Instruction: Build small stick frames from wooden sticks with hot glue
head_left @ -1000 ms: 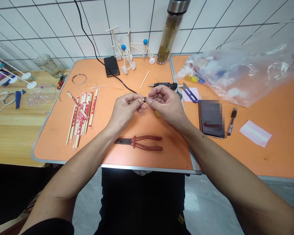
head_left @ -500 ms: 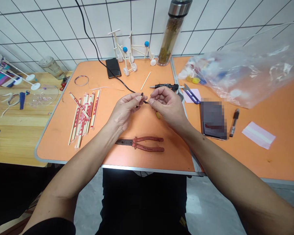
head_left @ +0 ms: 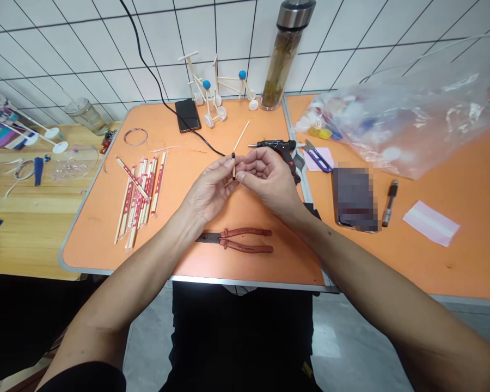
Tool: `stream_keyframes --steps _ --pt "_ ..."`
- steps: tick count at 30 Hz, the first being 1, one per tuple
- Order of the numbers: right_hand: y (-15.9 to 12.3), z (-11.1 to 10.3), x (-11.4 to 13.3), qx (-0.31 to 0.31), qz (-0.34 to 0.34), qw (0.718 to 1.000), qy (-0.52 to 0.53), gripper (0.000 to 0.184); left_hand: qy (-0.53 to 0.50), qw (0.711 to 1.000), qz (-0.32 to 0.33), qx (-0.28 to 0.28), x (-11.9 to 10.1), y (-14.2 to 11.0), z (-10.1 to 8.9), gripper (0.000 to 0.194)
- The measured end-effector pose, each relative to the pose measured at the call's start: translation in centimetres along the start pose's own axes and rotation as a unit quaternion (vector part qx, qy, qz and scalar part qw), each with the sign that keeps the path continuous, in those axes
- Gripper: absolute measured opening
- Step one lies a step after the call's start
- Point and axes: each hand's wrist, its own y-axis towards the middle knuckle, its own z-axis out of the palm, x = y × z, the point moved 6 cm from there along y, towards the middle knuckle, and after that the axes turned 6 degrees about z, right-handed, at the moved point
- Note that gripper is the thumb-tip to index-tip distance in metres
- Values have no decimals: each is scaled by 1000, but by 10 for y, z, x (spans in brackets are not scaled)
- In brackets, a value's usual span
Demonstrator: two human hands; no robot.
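The person's left hand (head_left: 210, 190) is closed in a pinch on a short thin black rod (head_left: 233, 166), thumb and forefinger gripping it, held upright over the orange folding worktop (head_left: 98, 239), about midway between both hands. Lower end is partly hidden by the fingers; fine detail too small to tell. The right hand (head_left: 267, 182) is half curled, palm up, fingertips just beside the rod; cannot tell if they touch it.

Just below the hands, red-handled steel pliers (head_left: 237, 240) lie closed. To the left is a loose pile of paper-wrapped red and white chopsticks (head_left: 139, 196). Behind the right hand, near its wrist, sits a black hot glue gun (head_left: 275, 145), with a thin wooden stick (head_left: 242, 135) beyond the rod. Further right are blue-handled snips (head_left: 318, 157), a pixelated dark phone (head_left: 354, 191), a black marker pen (head_left: 389, 202) and a pink paper strip (head_left: 430, 223). A large clear plastic bag (head_left: 404, 120) holds colourful bits. At the back, against the white tile wall (head_left: 106, 54), stand small wooden wheeled models with blue balls (head_left: 218, 90), a black phone (head_left: 187, 114) and a steel-capped glass bottle (head_left: 283, 60).
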Motion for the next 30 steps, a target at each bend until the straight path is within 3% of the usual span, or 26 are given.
stream_keyframes --steps 9,17,22,26,30 --pt "-1 2 -2 17 37 999 -3 41 47 999 -4 -1 9 3 -4 19" --pt "-1 -1 2 12 18 1000 -3 41 61 998 10 -11 11 4 -5 24" --pt "-1 -7 5 1 10 1000 -13 43 109 992 64 -12 3 5 -7 25" --pt "-2 -12 7 -25 2 998 -63 39 192 970 142 -37 -8 2 -8 20" --pt "0 -16 6 -43 -11 996 -84 34 222 959 176 -23 -11 -2 -3 22"
